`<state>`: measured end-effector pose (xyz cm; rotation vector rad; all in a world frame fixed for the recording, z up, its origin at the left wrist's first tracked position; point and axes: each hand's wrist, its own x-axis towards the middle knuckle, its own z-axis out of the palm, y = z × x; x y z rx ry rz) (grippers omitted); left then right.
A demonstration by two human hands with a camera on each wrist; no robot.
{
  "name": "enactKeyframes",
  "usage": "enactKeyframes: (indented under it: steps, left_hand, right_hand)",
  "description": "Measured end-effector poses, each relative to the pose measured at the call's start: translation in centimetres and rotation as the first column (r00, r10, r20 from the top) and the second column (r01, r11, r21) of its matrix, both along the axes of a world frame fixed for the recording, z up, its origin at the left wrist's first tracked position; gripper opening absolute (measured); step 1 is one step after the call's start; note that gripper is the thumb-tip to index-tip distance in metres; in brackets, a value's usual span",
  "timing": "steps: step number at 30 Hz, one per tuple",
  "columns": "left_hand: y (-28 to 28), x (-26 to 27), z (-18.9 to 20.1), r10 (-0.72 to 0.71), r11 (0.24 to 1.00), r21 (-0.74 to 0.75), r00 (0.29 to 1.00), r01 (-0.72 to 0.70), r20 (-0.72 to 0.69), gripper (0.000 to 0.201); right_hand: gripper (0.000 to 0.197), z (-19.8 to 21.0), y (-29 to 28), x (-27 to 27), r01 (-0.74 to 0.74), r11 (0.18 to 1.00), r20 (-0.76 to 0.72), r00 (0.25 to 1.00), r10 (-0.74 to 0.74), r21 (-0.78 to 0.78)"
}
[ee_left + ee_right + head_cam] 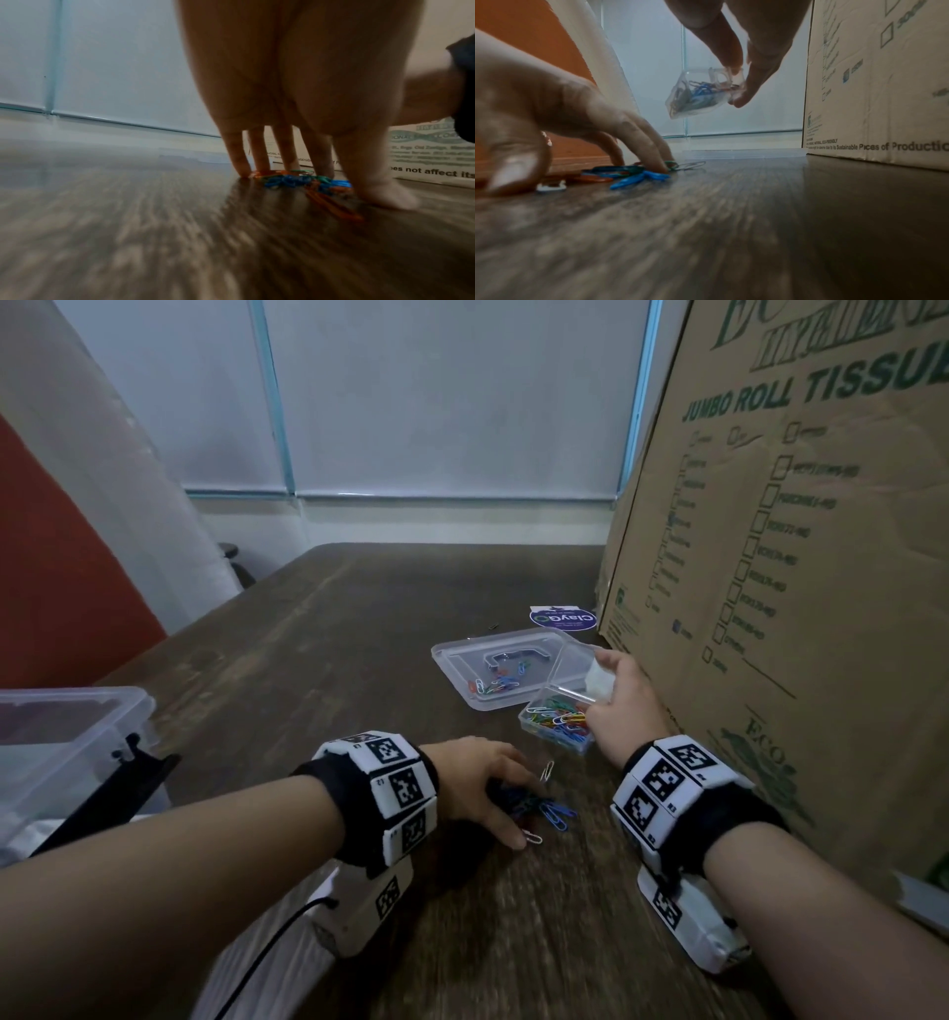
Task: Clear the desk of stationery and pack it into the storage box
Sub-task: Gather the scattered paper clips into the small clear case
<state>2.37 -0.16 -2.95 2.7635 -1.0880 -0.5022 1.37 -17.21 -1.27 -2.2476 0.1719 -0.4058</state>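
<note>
Loose coloured paper clips (544,809) lie heaped on the bench (308,670). They are light, slippery wire that tangles, so they are probably best raked together and pinched as a bunch. The left hand (477,783) arches over them, fingertips planted, lifting nothing. The right hand (624,706) pinches a small clear box (700,93); only the right wrist view shows it raised and tilted.

A left hand (295,81) plants its fingertips (241,168) around heaped coloured paper clips (290,180) on a dark table (128,223); a printed cardboard box (432,162) stands at three o'clock.
</note>
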Motion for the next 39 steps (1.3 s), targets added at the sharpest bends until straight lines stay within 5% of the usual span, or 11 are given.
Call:
enactKeyframes:
  steps: [7,13,18,24,28,31,34,39]
  left_hand:
    - [1.0,-0.2,0.3,0.057,0.983,-0.177,0.997,-0.046,0.058,0.020]
    - [2.0,1.2,4.3,0.103,0.937,-0.308,0.974,-0.163,-0.201,0.023]
    - [0.0,2.2,8.3,0.132,0.884,-0.437,0.985,-0.167,-0.109,0.020]
    - [-1.2,1.5,7.0,0.125,0.945,-0.315,0.988,-0.092,0.087,0.028]
    - [2.2,1.8,6.7,0.304,0.877,-0.387,0.953,-0.285,-0.013,0.029]
    - [4.5,1.2,5.0,0.338,0.932,-0.074,0.923,-0.356,-0.185,0.029]
    - [4.9,0.6,2.7,0.333,0.940,0.120,0.936,-0.319,-0.115,0.035]
    - [2.4,-0.4,0.7,0.294,0.945,-0.116,0.951,-0.304,-0.096,0.023]
  right_hand:
    - [0.057,-0.1,0.1,0.1,-0.041,0.999,-0.029,0.999,0.042,0.035]
    - [0.056,-0.7,0.4,0.5,-0.138,0.980,-0.070,0.986,0.149,0.146]
    - [0.055,-0.8,0.6,0.6,-0.153,0.979,-0.074,0.984,0.164,0.131]
    - [0.055,-0.6,0.4,0.3,-0.174,0.978,-0.082,0.980,0.184,0.113]
    - [0.057,-0.5,0.3,0.2,-0.169,0.981,-0.069,0.982,0.176,0.094]
    - [0.058,-0.4,0.2,0.1,-0.152,0.986,-0.067,0.985,0.156,0.064]
    - [0.057,-0.2,0.2,-0.1,-0.094,0.995,-0.051,0.994,0.096,0.033]
    - [0.057,0.1,0.3,-0.3,-0.052,0.999,-0.039,0.998,0.052,0.001]
